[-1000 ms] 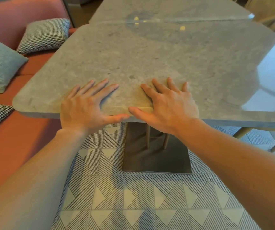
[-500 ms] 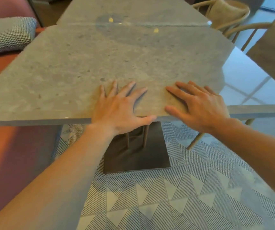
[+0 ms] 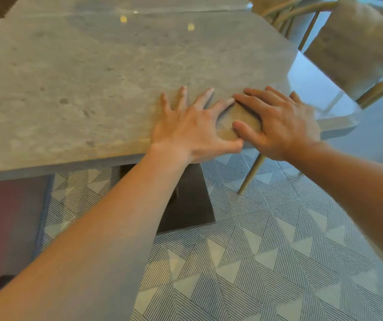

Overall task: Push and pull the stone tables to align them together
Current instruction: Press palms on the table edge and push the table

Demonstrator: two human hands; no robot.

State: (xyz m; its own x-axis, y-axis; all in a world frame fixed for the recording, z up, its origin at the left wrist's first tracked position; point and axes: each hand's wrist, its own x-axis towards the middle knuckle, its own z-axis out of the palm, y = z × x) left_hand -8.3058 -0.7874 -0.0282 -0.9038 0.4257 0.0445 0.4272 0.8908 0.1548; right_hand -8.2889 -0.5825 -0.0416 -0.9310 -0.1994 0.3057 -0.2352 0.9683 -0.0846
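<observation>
The left hand [image 3: 190,128] and right hand [image 3: 280,121] now lie close together, forefinger tips touching, where a gap parted them before. Both sit nearer the right corner of the stone table [image 3: 70,77], and the chair [image 3: 357,42] fills more of the view.

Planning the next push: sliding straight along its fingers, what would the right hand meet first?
The right hand would meet the left hand first; their index fingertips look almost touching on the stone table.

Left hand [image 3: 190,128] and right hand [image 3: 280,123] side by side on near surface [image 3: 93,77], at front edge. Far surface [image 3: 162,3] directly behind. Chair [image 3: 357,42] right. Base [image 3: 185,205] on floor [image 3: 278,251] underneath. Bench [image 3: 7,216] lower left.
</observation>
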